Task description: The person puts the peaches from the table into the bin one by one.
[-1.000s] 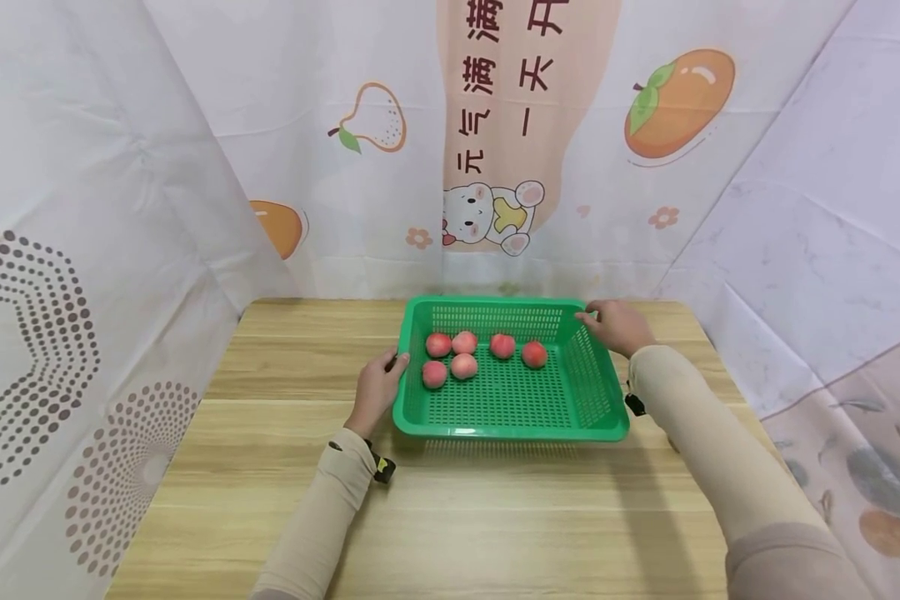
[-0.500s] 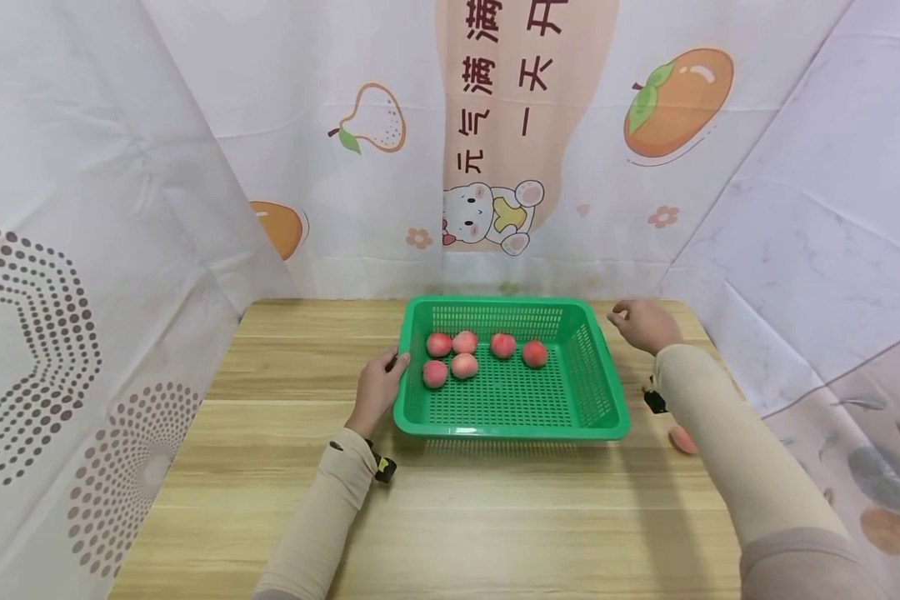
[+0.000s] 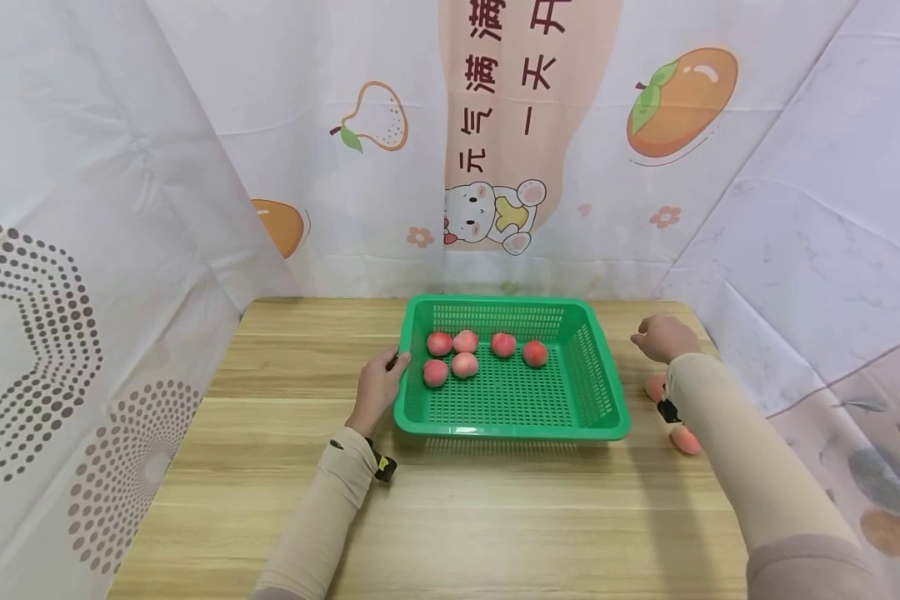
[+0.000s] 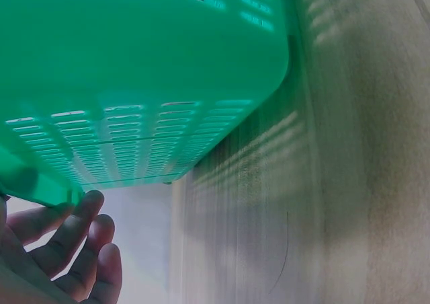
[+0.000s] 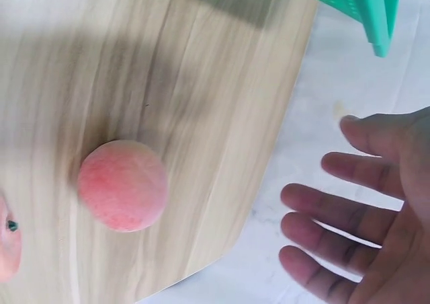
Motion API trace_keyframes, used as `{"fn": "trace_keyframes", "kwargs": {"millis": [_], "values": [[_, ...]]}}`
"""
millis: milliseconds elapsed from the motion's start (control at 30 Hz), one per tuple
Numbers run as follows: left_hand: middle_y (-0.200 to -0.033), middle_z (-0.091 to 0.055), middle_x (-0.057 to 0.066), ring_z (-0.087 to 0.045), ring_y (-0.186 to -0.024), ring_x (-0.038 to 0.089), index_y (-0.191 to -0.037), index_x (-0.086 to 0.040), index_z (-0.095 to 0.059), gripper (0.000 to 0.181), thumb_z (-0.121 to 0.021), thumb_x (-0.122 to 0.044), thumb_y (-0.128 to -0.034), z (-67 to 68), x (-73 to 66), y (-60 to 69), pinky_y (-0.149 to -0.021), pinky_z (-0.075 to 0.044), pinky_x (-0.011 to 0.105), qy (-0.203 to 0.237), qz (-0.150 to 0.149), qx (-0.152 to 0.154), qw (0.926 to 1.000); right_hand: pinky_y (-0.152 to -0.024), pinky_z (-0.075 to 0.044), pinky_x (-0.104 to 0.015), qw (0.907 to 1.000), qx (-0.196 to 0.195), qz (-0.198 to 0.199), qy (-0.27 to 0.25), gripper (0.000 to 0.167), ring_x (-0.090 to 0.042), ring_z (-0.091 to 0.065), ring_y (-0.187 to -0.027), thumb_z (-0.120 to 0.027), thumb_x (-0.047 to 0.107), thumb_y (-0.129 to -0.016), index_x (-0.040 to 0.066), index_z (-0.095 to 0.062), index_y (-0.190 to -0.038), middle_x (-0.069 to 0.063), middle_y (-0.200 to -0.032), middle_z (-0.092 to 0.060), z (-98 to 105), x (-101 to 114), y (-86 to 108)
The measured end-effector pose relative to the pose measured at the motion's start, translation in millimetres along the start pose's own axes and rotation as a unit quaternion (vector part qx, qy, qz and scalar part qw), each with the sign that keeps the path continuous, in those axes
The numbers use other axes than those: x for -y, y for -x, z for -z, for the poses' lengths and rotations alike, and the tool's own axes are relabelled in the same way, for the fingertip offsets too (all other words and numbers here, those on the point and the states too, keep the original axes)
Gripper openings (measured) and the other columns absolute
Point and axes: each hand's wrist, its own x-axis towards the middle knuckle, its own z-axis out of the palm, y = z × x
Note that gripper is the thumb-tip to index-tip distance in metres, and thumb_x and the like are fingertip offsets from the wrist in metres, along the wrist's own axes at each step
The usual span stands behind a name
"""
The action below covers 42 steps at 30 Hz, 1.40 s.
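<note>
A green plastic basket point(image 3: 510, 432) holds several red-pink peaches point(image 3: 465, 365), most of them toward its left side. My left hand point(image 3: 377, 390) grips the basket's left rim, thumb on top and fingers below. Beyond the basket's right side, my right hand point(image 3: 667, 339) hangs above the table with nothing in it. In the right wrist view its fingers point(image 5: 336, 210) are spread and relaxed. One loose peach point(image 5: 123, 185) lies on the table near that hand, and a second peach point(image 3: 686, 440) lies closer to the front, partly behind the sleeve.
The wooden table point(image 3: 510, 517) ends at the back against a printed curtain point(image 3: 375, 200). More cloth hangs on the left and right sides. In the left wrist view, the basket's slotted wall point(image 4: 154, 62) rises beside the hand.
My right hand has left the basket's right rim and moved right, away from it. Two loose peaches have come into view beside the forearm. The left hand and the basket stay put.
</note>
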Motion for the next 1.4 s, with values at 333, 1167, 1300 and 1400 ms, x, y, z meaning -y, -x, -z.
{"fn": "trace_keyframes", "kwargs": {"millis": [333,1167,1300,1400], "values": [[-0.132,-0.062,0.014,-0.063,-0.114,0.029,-0.139,-0.01,-0.055,0.049,-0.049,-0.04,-0.1014,0.0,0.5,0.3,-0.094,-0.051,0.046,0.009,0.006,0.003,0.9999,-0.091,-0.045,-0.063,0.9978,0.064,-0.017,0.007,0.056,-0.056,-0.052,-0.114,-0.059,0.031,-0.092,-0.016,-0.053,-0.122,-0.038,-0.125,-0.054,-3,-14,9.5],[-0.133,-0.062,0.015,-0.062,-0.116,0.03,-0.138,-0.009,-0.056,0.049,-0.05,-0.041,-0.1007,0.5,0.7,-2.0,-0.096,-0.05,0.047,0.008,0.003,0.0,1.0,-0.083,-0.05,-0.056,0.9869,0.145,-0.071,-0.004,0.049,-0.044,-0.061,-0.098,-0.069,0.033,-0.084,-0.009,-0.065,-0.109,-0.034,-0.114,-0.061,-27,-38,22.7],[-0.134,-0.061,0.015,-0.061,-0.118,0.03,-0.139,-0.009,-0.055,0.05,-0.049,-0.041,-0.1007,0.4,0.8,-1.7,-0.097,-0.049,0.047,0.004,0.004,0.001,1.0,-0.08,-0.05,-0.052,0.986,0.147,-0.077,-0.014,0.044,-0.037,-0.059,-0.088,-0.063,0.036,-0.086,-0.006,-0.067,-0.098,-0.029,-0.103,-0.064,-34,-43,25.0],[-0.134,-0.061,0.015,-0.061,-0.116,0.03,-0.139,-0.009,-0.055,0.05,-0.049,-0.041,-0.1009,0.1,1.2,-1.3,-0.096,-0.05,0.047,-0.001,0.004,0.001,1.0,-0.08,-0.05,-0.05,0.9845,0.152,-0.086,-0.021,0.044,-0.033,-0.056,-0.084,-0.059,0.036,-0.087,-0.006,-0.066,-0.098,-0.026,-0.101,-0.064,-39,-46,25.6]]}}
